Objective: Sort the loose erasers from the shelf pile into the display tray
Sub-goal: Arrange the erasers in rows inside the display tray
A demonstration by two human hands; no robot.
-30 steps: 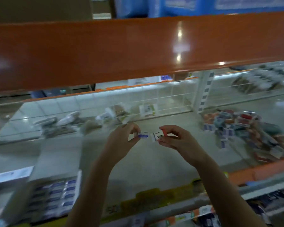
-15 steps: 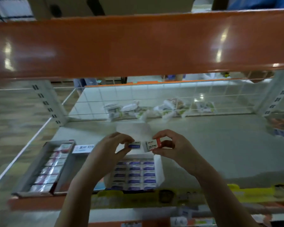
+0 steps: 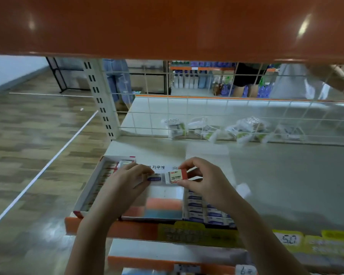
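A pale grey shelf board (image 3: pixel 286 181) is seen under an orange beam (image 3: pixel 167 26), and a white wire grid (image 3: pixel 236 116) is set along its back with clear-wrapped packets (image 3: pixel 244 129) heaped against it. At the front left, a white cardboard display tray (image 3: pixel 163 195) is partly filled: rows of blue-banded erasers (image 3: pixel 197 207) are stacked on its right side. Above the tray's open middle, a white eraser with an orange end and a "2B" sleeve (image 3: pixel 176 176) is pinched by the right hand (image 3: pixel 205 181). Touching it, a white eraser with a blue label (image 3: pixel 155 178) is held by the left hand (image 3: pixel 127 185), apparently between thumb and fingertips.
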